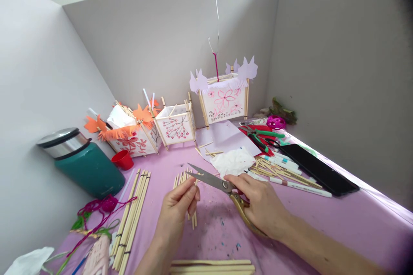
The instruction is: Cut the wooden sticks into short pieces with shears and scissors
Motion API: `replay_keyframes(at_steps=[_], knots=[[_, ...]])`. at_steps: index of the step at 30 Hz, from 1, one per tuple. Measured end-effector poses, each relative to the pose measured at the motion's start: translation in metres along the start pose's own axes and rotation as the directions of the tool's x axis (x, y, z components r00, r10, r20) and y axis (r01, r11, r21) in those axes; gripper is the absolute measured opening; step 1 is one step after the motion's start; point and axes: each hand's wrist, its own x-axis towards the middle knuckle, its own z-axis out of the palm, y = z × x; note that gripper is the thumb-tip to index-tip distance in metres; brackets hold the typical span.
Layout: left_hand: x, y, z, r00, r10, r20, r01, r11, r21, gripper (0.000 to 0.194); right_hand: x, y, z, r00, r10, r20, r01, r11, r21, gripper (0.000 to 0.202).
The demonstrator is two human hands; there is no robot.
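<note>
My right hand (260, 204) grips a pair of scissors (222, 184) by the brass-coloured handles, blades parted and pointing left. Close to the blades, my left hand (180, 206) is closed in a pinch on what looks like a thin wooden stick, mostly hidden by the fingers and blades. Beneath both hands lies a row of short thin sticks (194, 220) on the purple tablecloth (222, 236). Thicker bamboo sticks (213, 266) rest at the front edge.
Paper lanterns (177, 129) stand at the back, one hung from a wire (217, 4). Left are a green bottle (88, 167), red cup (122, 160), yarn (108, 204) and bundled sticks (132, 219). Right are tissue (234, 161), pliers (263, 134), markers (303, 187) and a phone (318, 169).
</note>
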Motion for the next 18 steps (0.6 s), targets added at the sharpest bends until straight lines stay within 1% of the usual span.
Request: replay_keyframes(at_steps=[5,12,18], knots=[[0.0021,-0.0049,-0.0047,1.0,0.027,0.013,-0.028,1.0,0.011,0.026,-0.0014,0.0007,0.0014,1.0,-0.008,0.007,0.007,1.0,0.021,0.032],[0.0035,-0.006,-0.0039,0.999,0.03,0.011,-0.03,0.999,0.014,0.028,-0.0019,-0.0008,0.0024,1.0,0.002,0.022,-0.004,0.998,0.07,0.03],[0.0044,-0.0044,-0.0054,1.0,0.027,-0.01,-0.026,0.999,0.043,0.031,0.0007,-0.0002,0.0033,0.999,0.03,0.033,-0.031,0.999,0.028,0.025]])
